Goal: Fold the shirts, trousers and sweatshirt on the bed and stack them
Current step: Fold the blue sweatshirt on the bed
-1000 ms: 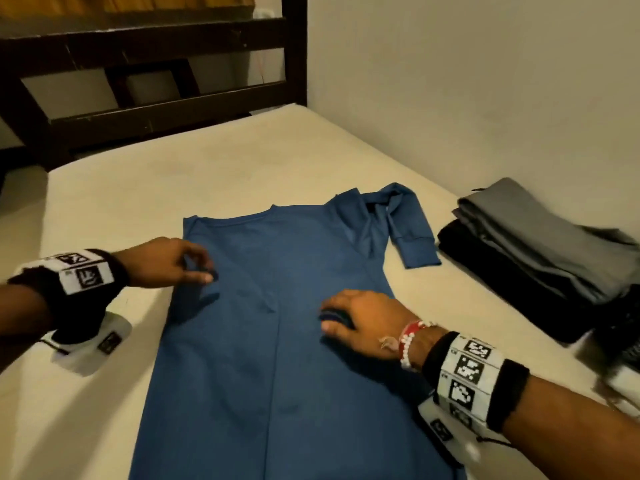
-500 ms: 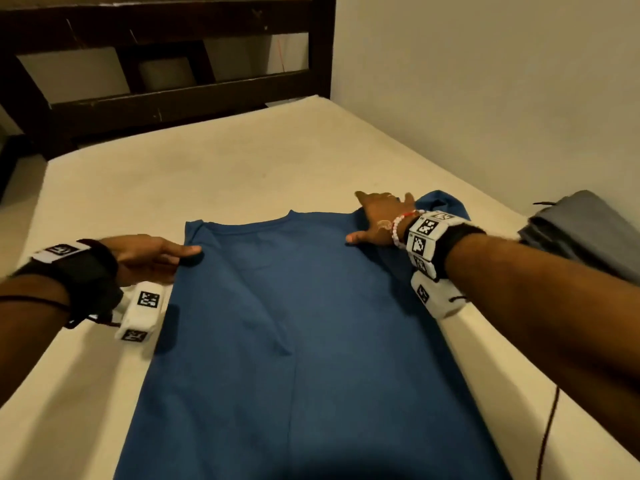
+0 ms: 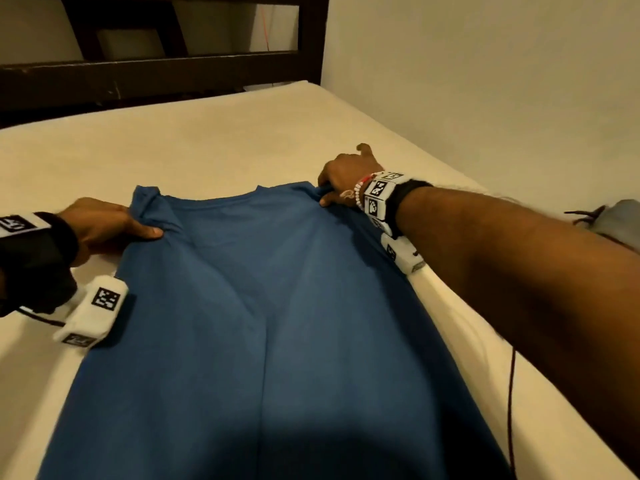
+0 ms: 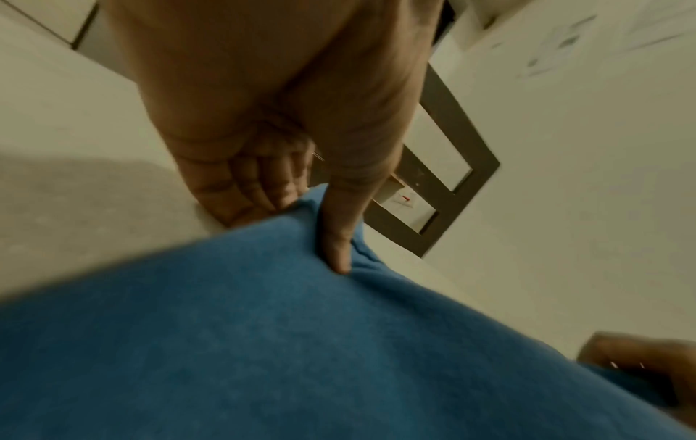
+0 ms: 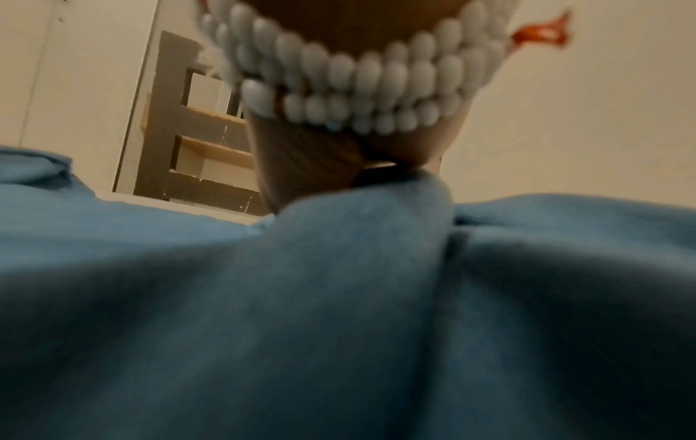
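Cream bed (image 3: 214,140), against a dark wooden frame (image 3: 156,74). Blue shirt (image 3: 277,323) spread flat across it, collar far. Left hand (image 3: 104,221) pinching the left shoulder, right hand (image 3: 346,178) clamped on the right shoulder, fingers (image 4: 339,238) curled into cloth.

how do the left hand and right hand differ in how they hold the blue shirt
The left hand pinches the blue shirt at its near-left shoulder corner, thumb on top; the right hand grips the far-right shoulder, reaching further out. Only the right wrist wears a beaded bracelet. Both hold the collar end.
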